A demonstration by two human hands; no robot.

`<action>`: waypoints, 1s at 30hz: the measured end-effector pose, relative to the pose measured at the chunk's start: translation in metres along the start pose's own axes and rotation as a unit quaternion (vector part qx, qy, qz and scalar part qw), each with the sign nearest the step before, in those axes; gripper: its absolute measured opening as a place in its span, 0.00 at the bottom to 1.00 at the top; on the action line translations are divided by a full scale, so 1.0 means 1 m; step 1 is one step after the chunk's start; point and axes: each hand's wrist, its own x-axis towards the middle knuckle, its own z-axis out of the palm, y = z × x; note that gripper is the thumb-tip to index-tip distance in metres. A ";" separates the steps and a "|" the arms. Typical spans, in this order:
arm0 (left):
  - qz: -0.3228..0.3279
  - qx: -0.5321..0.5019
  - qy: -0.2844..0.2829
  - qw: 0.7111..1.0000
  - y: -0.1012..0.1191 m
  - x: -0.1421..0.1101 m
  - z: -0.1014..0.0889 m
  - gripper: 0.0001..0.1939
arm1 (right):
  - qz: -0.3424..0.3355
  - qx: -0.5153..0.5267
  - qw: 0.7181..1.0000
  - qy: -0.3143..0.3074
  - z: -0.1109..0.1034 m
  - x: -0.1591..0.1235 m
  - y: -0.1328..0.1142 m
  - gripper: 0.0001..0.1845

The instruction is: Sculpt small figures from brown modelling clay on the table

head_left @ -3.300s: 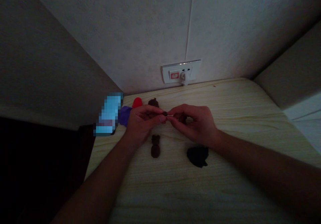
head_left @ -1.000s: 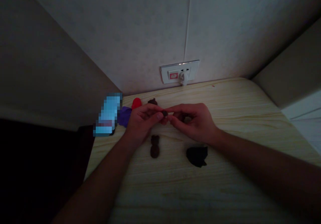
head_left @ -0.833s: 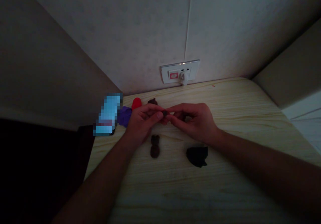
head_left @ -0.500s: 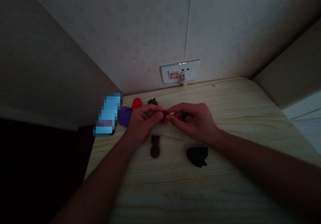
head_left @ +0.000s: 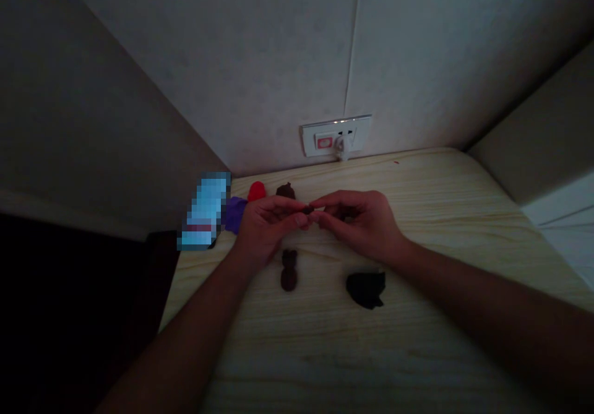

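Note:
My left hand [head_left: 266, 225] and my right hand [head_left: 359, 222] meet above the table, fingertips pinched together on a small piece of brown clay [head_left: 308, 210]. Most of that piece is covered by the fingers. Below my left hand lies a small brown clay figure [head_left: 288, 271], with a round body, a smaller head and two bumps on top. A flat black clay piece [head_left: 365, 289] rests below my right hand. Behind my left fingers is a brown clay lump [head_left: 285, 191], partly hidden.
A red lump [head_left: 257, 191] and a purple lump [head_left: 234, 215] lie left of my left hand. A phone with a blurred screen [head_left: 204, 210] stands at the table's left edge. On the wall behind is a socket [head_left: 336, 137] with a plug in it. The wooden table [head_left: 417, 352] meets that wall.
The view has shifted slightly, so everything sits a little further right. Both hands keep their pinch on the clay, with only slight finger movement.

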 end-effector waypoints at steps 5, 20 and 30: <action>0.007 0.000 -0.001 1.000 -0.003 0.000 -0.001 0.11 | 0.015 0.027 1.000 0.000 -0.001 -0.001 0.001 0.12; 0.014 0.041 -0.015 0.999 -0.001 -0.001 0.001 0.07 | 0.033 0.040 0.999 -0.016 -0.003 -0.001 0.000 0.10; -0.007 0.016 -0.032 0.999 0.000 0.000 0.000 0.08 | -0.032 -0.043 0.998 -0.018 -0.006 0.001 0.002 0.10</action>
